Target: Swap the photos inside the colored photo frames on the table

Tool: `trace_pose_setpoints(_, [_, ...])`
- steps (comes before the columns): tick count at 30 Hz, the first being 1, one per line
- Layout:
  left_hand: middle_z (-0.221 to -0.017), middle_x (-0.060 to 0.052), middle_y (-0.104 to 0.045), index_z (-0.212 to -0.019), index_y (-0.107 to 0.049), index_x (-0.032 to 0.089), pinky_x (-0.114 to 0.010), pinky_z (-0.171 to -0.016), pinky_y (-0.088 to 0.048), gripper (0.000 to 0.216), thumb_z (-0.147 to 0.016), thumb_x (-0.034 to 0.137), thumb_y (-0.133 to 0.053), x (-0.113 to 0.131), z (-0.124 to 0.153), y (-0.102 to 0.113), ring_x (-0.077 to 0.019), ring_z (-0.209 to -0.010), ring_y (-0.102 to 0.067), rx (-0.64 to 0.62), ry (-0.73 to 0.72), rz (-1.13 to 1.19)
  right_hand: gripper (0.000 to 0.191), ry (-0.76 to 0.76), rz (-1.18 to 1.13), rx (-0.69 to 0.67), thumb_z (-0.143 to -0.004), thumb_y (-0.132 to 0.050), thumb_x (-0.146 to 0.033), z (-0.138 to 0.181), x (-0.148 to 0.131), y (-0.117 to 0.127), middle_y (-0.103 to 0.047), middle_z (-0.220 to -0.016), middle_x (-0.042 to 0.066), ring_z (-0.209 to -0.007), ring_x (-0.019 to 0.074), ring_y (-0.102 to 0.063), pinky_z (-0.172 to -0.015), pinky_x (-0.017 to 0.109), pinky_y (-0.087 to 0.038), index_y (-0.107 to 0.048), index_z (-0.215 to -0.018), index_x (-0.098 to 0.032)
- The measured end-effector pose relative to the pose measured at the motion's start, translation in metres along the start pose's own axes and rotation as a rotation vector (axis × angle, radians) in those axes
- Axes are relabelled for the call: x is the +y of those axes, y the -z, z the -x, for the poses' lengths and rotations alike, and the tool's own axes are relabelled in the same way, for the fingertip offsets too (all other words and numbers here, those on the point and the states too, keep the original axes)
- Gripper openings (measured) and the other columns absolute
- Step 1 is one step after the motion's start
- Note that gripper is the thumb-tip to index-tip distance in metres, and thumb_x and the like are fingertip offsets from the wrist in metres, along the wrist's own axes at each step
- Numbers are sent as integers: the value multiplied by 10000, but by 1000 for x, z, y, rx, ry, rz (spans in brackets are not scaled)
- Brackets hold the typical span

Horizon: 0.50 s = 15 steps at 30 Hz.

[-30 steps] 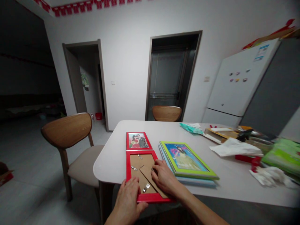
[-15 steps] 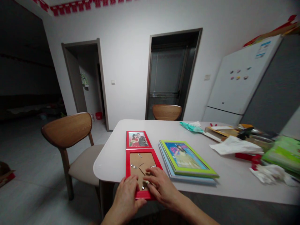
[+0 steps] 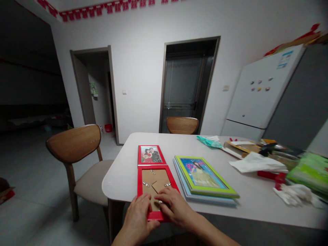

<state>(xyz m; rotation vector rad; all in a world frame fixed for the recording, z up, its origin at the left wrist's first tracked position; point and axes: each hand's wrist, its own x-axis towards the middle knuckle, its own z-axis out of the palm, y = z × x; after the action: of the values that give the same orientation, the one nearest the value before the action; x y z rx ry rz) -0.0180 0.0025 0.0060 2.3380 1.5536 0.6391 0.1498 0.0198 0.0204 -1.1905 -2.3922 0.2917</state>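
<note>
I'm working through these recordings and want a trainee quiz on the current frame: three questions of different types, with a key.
1. Multiple choice: where are the fingertips of the right hand?
A) On a crumpled turquoise plastic packet
B) At a small metal clip on a flat brown backing board
C) On a white refrigerator

2. True or false: the left hand rests on the lime-green rectangular picture frame.

3. Count: how many chairs with curved brown wooden backs are in view?

Key:
1. B
2. False; it is on the red rectangular frame around the brown board.
3. Two: one left of the table, one beyond its far edge.
</note>
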Motion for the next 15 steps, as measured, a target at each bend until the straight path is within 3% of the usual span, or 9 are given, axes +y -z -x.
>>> trace_pose_setpoints(4, [-1156,-99,-526,-1091,-493,153,-390,-963,-302,590,-543,266,-680,0,0,-1,-229,-1084,-453,-22,-4,-19,281,-61,15,43,-813,-354,-227,-30,4,-11,-563,-916,60,-864,157,-468,-760,265,-332,-587,-966,-193])
trace_pose_setpoints(8, [-1174,-101,-513,-1091,-499,145,-383,-976,-290,603,-531,269,-685,1,0,0,-231,-1102,-438,-32,6,-36,258,-96,128,29,-807,-365,-220,-53,1,-20,-555,-853,58,-814,155,-473,-707,261,-330,-616,-852,-181])
trace_pose_setpoints(11, [-1180,-108,-508,-1117,-481,132,-379,-979,-286,637,-530,272,-686,1,1,1,-231,-1104,-436,-56,19,-26,250,-56,180,15,-804,-381,-228,-59,1,-23,-549,-834,51,-806,154,-467,-685,256,-321,-624,-768,-180])
trace_pose_setpoints(15, [-1198,-111,-491,-1154,-446,124,-370,-988,-271,693,-523,274,-691,-2,1,1,-230,-1121,-418,-66,21,9,212,4,195,-26,-787,-426,-251,-56,4,-23,-551,-857,42,-831,159,-462,-695,255,-310,-629,-827,-205])
